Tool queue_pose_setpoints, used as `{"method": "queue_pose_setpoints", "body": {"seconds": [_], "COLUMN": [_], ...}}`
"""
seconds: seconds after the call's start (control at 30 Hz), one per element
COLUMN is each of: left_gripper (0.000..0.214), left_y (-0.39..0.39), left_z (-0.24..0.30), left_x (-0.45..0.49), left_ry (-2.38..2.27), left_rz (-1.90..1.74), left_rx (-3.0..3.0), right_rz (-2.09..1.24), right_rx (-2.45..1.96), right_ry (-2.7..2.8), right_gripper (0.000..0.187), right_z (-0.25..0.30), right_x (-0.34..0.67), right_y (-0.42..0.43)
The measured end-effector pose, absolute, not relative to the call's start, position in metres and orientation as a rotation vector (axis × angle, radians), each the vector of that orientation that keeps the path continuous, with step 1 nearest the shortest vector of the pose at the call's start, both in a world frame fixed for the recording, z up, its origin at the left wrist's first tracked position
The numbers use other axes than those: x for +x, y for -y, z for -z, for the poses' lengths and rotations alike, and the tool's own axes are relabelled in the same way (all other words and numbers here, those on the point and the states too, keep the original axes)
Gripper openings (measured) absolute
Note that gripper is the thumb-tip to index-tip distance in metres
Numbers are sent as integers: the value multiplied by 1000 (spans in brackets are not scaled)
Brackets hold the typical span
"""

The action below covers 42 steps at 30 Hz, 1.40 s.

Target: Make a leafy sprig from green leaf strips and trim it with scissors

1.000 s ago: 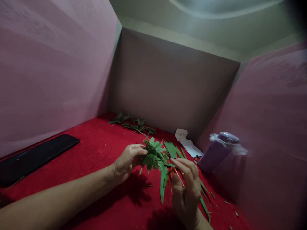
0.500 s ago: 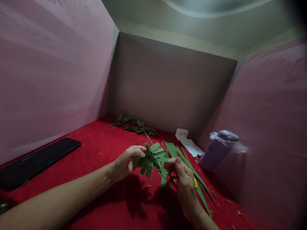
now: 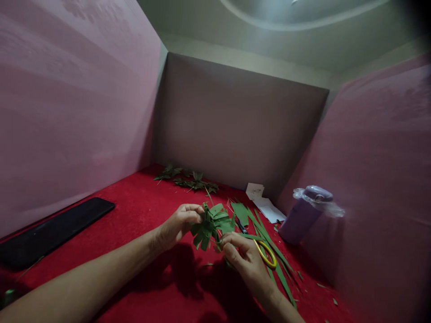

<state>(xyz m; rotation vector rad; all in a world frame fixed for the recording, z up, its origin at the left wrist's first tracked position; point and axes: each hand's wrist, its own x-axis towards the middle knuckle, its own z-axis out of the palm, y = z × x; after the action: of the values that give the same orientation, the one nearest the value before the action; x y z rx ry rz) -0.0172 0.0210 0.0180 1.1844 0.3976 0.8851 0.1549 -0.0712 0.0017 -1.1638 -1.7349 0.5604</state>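
Left grip (image 3: 182, 223) pinches the bunch (image 3: 213, 223); right grip (image 3: 247, 256) closed at its lower edge. I'd judge it part-formed, strips (image 3: 273, 242) lying unused.

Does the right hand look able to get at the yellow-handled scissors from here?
Probably yes: the yellow loop of the scissors lies exposed beside the right hand. But that hand is busy at the leaf bunch, and a leaf strip seems to cross the scissors' middle.
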Motion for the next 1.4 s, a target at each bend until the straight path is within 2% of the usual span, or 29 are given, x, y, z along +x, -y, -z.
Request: {"method": "queue_pose_setpoints", "body": {"seconds": [0.23, 0.43, 0.7, 0.8, 1.0, 1.4], "left_gripper": [11, 12, 10, 12, 33, 26], "left_y": [-25, -26, -27, -28, -30, -31], "left_z": [-26, -25, -21, -21, -23, -16], "left_x": [-25, -25, -23, -22, -21, -21], "left_ry": [-395, -393, -338, -325, -350, -495], "left_rz": [-896, -910, -900, -919, -1015, -1145], "left_rx": [1252, 1279, 1284, 1273, 1225, 1208], "right_rz": [-627, -698, -703, -779, -952, -1349], "right_rx": [-1197, -1170, -1204, -1197, -1080, -925], "right_ry": [1731, 1701, 1607, 1485, 1274, 971], "right_gripper": [24, 28, 21, 21, 23, 16], "right_z": [-7, -9, 3, 5, -3, 0], "right_x": [150, 146, 148, 148, 147, 148], "right_y": [74, 75, 70, 68, 68, 69]}}
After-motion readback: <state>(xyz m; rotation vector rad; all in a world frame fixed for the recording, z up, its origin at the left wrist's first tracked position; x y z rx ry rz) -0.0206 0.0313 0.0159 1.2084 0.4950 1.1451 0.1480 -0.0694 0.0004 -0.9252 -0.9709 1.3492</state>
